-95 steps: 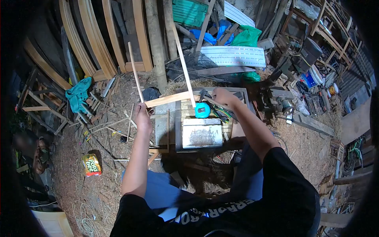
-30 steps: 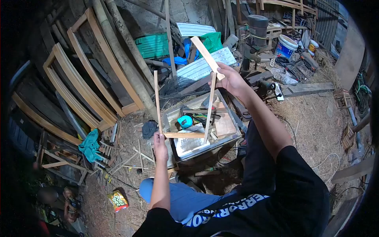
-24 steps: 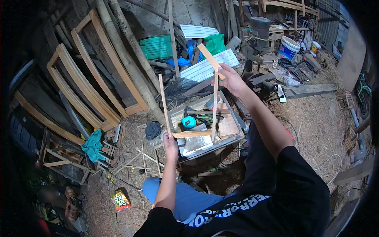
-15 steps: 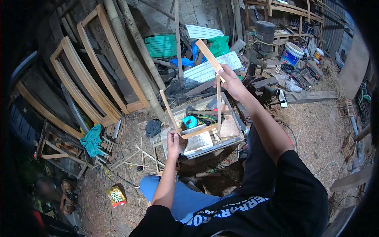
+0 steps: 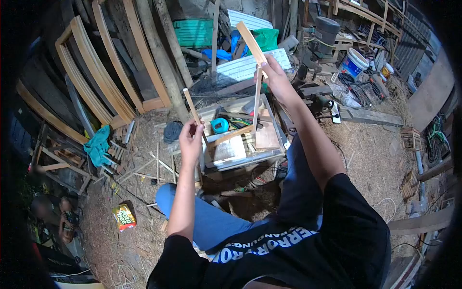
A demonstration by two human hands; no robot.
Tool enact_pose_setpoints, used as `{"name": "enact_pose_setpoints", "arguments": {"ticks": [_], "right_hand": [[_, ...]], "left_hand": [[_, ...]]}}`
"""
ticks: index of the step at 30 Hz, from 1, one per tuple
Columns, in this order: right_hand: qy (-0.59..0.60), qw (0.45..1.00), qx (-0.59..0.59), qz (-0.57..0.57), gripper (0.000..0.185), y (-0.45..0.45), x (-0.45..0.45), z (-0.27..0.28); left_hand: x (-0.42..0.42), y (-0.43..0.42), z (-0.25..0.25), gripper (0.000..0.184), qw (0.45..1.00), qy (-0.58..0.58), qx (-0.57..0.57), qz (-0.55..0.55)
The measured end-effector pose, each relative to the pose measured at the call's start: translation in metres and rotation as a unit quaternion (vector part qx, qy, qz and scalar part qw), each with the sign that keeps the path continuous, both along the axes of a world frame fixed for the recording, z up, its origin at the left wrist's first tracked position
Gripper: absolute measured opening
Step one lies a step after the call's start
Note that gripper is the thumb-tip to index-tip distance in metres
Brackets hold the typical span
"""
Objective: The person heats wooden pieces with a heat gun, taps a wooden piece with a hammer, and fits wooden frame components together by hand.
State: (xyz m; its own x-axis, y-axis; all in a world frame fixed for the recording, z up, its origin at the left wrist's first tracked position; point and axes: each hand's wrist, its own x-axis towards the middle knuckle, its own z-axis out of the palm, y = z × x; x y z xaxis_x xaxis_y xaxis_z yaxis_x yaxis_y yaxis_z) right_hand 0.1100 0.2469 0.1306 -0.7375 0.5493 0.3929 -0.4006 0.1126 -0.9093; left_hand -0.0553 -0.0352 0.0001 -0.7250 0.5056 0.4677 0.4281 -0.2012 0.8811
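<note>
My right hand (image 5: 277, 83) is closed on a flat wooden strip (image 5: 250, 39) that slants up and away to the left. Just below that grip rises a thin upright (image 5: 257, 98) of a light wooden frame; whether its top is joined to the strip I cannot tell. The frame's lower bar (image 5: 232, 137) crosses over the crate. My left hand (image 5: 191, 139) pinches the frame's other upright (image 5: 191, 103) partway down. Beneath the frame, a tool crate (image 5: 244, 162) holds a teal tape measure (image 5: 220, 125), hand tools and wooden blocks.
Long wooden frames (image 5: 103, 72) lean on the wall at left. Offcuts and sawdust lie on the ground, with a snack packet (image 5: 124, 216) and a teal cloth (image 5: 98, 145). Right of the crate are a plank (image 5: 370, 116), a bucket (image 5: 355, 62) and clutter. Another person's hand (image 5: 67, 219) shows at lower left.
The left hand has moved from the frame's lower corner up along its left upright. The right hand keeps its grip on the strip. The whole view has shifted slightly.
</note>
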Motion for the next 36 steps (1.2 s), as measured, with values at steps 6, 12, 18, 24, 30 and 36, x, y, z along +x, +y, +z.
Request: {"name": "enact_pose_setpoints", "arguments": {"ticks": [6,12,18,24,30,36], "right_hand": [[0.034,0.998,0.046,-0.016,0.033,-0.004,0.003,0.013],[0.010,1.000,0.022,0.014,0.033,-0.020,-0.003,0.009],[-0.002,0.998,0.041,0.052,0.036,-0.047,-0.009,0.017],[0.013,0.997,0.049,0.064,0.039,-0.058,-0.013,0.017],[0.021,0.995,0.092,0.017,0.042,-0.057,-0.002,0.015],[0.058,0.992,0.102,-0.043,0.036,-0.025,0.015,0.020]], "left_hand": [[-0.007,0.002,0.005,0.026,1.000,0.005,0.011,-0.015],[-0.015,-0.020,0.007,0.024,1.000,0.003,0.017,-0.004],[-0.026,-0.037,0.008,0.020,0.998,0.010,0.024,0.060],[-0.028,-0.040,0.008,0.019,0.997,0.016,0.029,0.063],[-0.040,-0.028,0.018,0.025,0.996,0.048,-0.022,0.068],[-0.035,0.018,0.019,0.026,0.999,-0.007,0.023,-0.022]]}}
